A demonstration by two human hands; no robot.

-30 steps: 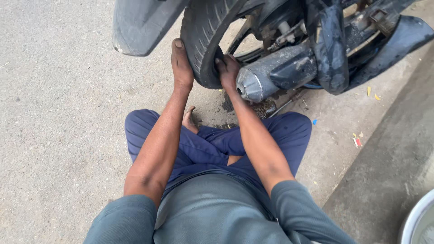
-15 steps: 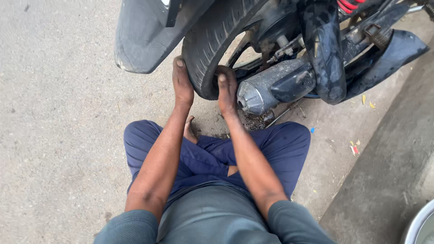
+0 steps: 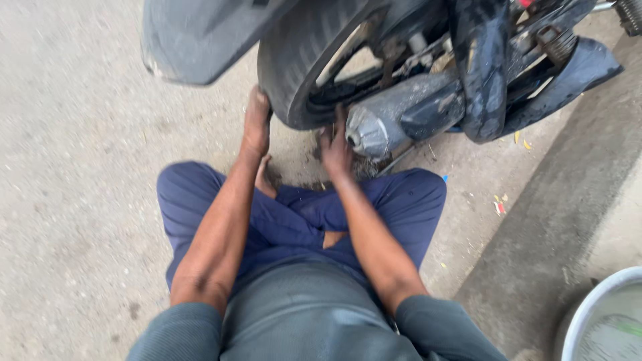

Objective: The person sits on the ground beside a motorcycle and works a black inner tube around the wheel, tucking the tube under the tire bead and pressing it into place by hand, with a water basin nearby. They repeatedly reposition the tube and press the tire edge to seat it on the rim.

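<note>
The person sits cross-legged on the concrete ground (image 3: 73, 200) in blue trousers (image 3: 294, 220), both arms stretched toward the rear tyre (image 3: 301, 60) of a motorcycle just ahead. The left hand (image 3: 257, 124) lies flat against the tyre's left side wall, fingers (image 3: 257, 100) straight and together, pressing rather than gripping. The right hand (image 3: 336, 148) reaches up at the tyre's lower right edge, in the gap between the tread and the grey exhaust silencer (image 3: 401, 113); its fingers are spread and touch the rubber, closed around nothing. The tyre stands upright above the knees, under a dark mudguard (image 3: 200, 33). A concrete kerb (image 3: 562, 227) runs along the right, and the rim of a pale bucket (image 3: 588, 307) shows at the lower right corner.
</note>
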